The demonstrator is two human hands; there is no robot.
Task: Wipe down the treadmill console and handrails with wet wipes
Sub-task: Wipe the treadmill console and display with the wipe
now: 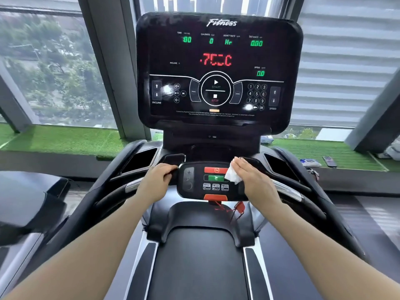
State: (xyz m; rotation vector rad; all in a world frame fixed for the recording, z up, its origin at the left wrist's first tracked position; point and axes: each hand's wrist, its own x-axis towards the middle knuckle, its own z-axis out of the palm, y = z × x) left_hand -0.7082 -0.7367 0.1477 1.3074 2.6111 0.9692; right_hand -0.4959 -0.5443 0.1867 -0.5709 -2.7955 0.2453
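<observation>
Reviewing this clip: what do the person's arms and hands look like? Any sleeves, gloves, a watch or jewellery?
Both forearms are bare right to the frame's edge; no sleeves show. The left hand and right hand wear no gloves, and no watch, bracelet or ring is visible on either.

A strip of green artificial turf (71, 138) runs along the base of the window (49, 68). Relative to this turf strip: the window rises directly above it, showing trees and roads outside. Grey diagonal frame members (101, 68) stand on it. A ribbed blind (346, 61) hangs above its right section. A dark remote control (329, 161) and a flat white-and-blue packet (310, 162) lie on its right section, near each other. A second machine (28, 204) stands below its left end.
</observation>
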